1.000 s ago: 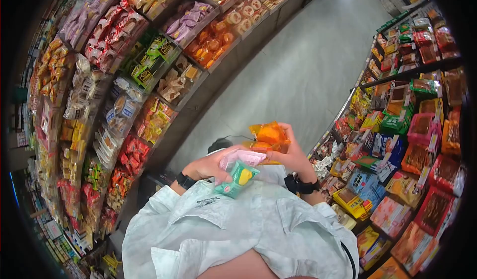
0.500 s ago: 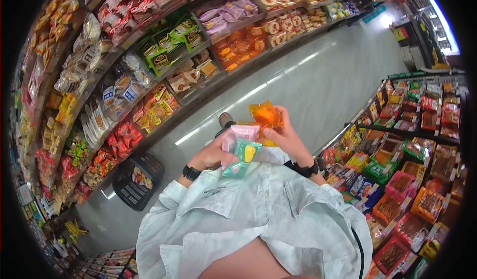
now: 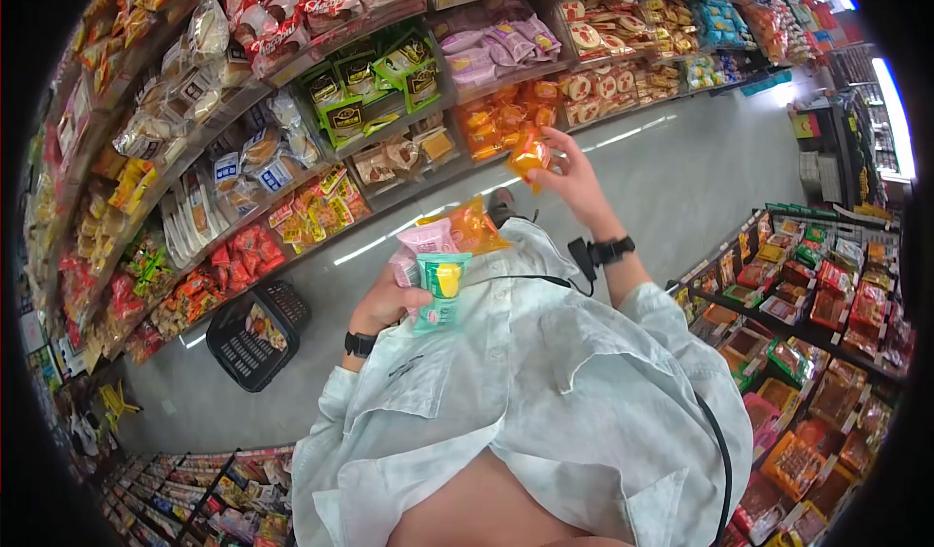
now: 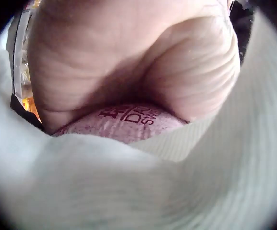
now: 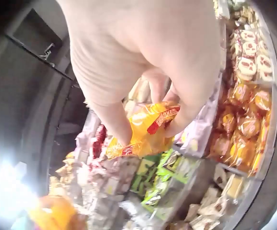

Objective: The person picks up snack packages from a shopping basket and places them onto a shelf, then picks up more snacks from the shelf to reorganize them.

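Note:
My left hand (image 3: 379,306) holds several wrapped snacks in front of the shirt: a green packet (image 3: 441,304) with a yellow patch under the thumb, a pink packet (image 3: 425,237) behind it, and an orange packet (image 3: 475,226) at the top. The pink wrapper (image 4: 129,125) bulges below the palm in the left wrist view. Reaching forward, my right hand (image 3: 576,182) pinches an orange-yellow snack packet (image 5: 150,125) with a red label between thumb and fingers. It overlaps the lower edge of a bin of orange packets (image 3: 499,119) in the head view.
Tiered shelf bins hold purple packets (image 3: 501,46), green packets (image 3: 365,90) and red packets (image 3: 326,7). A black basket (image 3: 255,362) with items inside stands on the floor at left. Racks of boxed snacks (image 3: 798,459) line the right side.
My right hand has parted from the left and moved forward toward the orange bin with one orange packet. Another orange packet stays with the left hand. The view has turned toward the shelves.

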{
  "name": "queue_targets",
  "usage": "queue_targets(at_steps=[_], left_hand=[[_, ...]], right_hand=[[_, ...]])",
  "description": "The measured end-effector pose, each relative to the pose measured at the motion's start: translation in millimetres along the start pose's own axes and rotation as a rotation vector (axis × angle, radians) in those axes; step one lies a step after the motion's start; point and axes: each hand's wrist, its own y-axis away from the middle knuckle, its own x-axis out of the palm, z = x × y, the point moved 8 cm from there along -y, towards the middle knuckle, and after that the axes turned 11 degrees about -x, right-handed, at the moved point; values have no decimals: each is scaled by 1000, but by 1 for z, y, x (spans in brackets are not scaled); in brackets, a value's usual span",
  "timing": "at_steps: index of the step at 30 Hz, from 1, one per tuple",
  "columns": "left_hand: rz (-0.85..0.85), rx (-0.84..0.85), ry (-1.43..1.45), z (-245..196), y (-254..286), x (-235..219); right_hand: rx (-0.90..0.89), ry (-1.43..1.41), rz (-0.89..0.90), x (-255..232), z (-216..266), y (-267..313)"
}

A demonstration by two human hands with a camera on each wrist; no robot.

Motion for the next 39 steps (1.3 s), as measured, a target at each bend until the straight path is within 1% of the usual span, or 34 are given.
queue_targets(at_steps=[2,5,6,9,12,15,16,19,20,23,24,26,29,30,31,32,33,34,36,38,39], left_hand=[[-98,20,25,-8,-3,0],[-148,35,37,-11,-12,-4],[-193,55,57,-19,-15,3],[-306,76,50,-28,-22,9],[-371,168,96,-50,-36,39],[-468,154,200,-47,-46,52],[-492,149,233,-44,-49,56],[-571,142,345,-30,-50,69],[-601,150,390,-27,-52,75],[-670,166,500,-11,-52,86],[-679,159,532,-6,-52,89],[-689,159,531,-5,-53,92],[-689,172,468,-9,-58,89],[-682,171,464,-7,-61,83],[-681,169,462,-7,-61,78],[-660,162,423,-21,-68,79],[-640,148,389,-34,-76,81],[-597,152,383,-34,-82,77],[-518,176,330,-45,-97,67],[-451,187,257,-61,-107,67],[-411,162,246,-65,-111,65]], right_hand=[[96,35,-29,-34,-44,-30],[202,165,-82,-78,-121,-67],[233,222,-97,-88,-146,-78],[298,196,-214,-102,-204,-105],[295,497,-197,-109,-217,-139],[328,855,-232,-115,-248,-172],[329,857,-177,-112,-253,-183],[317,832,-144,-100,-264,-203],[235,803,-166,-94,-264,-208],[140,706,-186,-86,-282,-218],[133,729,-159,-86,-286,-216],[106,770,-121,-85,-278,-218],[76,778,8,-84,-271,-209],[24,811,28,-86,-266,-208],[79,706,53,-98,-274,-211],[135,595,88,-110,-290,-214],[201,485,123,-109,-299,-204],[292,338,170,-100,-296,-193],[444,48,234,-96,-244,-189],[404,8,326,-81,-172,-184],[386,-14,366,-71,-137,-177]])
